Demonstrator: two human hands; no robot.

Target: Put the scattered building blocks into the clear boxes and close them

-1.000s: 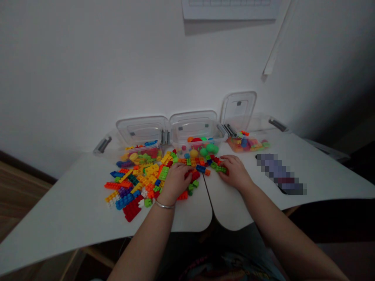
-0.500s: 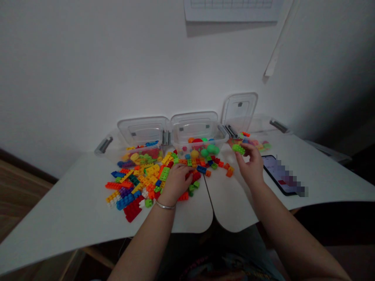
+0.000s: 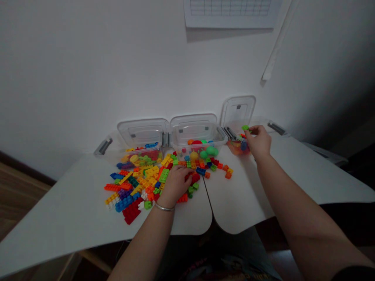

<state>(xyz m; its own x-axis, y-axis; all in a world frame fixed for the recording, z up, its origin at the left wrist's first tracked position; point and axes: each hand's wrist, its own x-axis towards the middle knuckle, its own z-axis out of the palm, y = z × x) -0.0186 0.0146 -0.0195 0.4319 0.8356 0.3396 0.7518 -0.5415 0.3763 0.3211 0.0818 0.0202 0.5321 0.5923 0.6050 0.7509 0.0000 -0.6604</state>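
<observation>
My left hand (image 3: 174,184) rests on the right part of a heap of coloured toy bricks (image 3: 149,179). Its fingers are stretched out and its thumb stands apart, beside a red brick (image 3: 195,178). Whether anything lies under the palm is hidden. Between the thumb and fingers of my right hand (image 3: 259,141) is a light green toy brick (image 3: 245,127). It is held above the right-hand clear plastic box (image 3: 234,150), which has orange, red and blue pieces in it. My right hand covers part of that box.
A middle clear box (image 3: 175,146) holds coloured balls, and a left one (image 3: 161,148) holds mixed pieces. Their lids (image 3: 193,125) lean against the wall (image 3: 117,70). Several small bricks (image 3: 228,173) lie scattered on the white table (image 3: 234,207), which has a seam down its middle.
My right hand has moved right and up with the green brick, from in front of the right box to above it. My left hand stays put. The phone at right no longer shows.
</observation>
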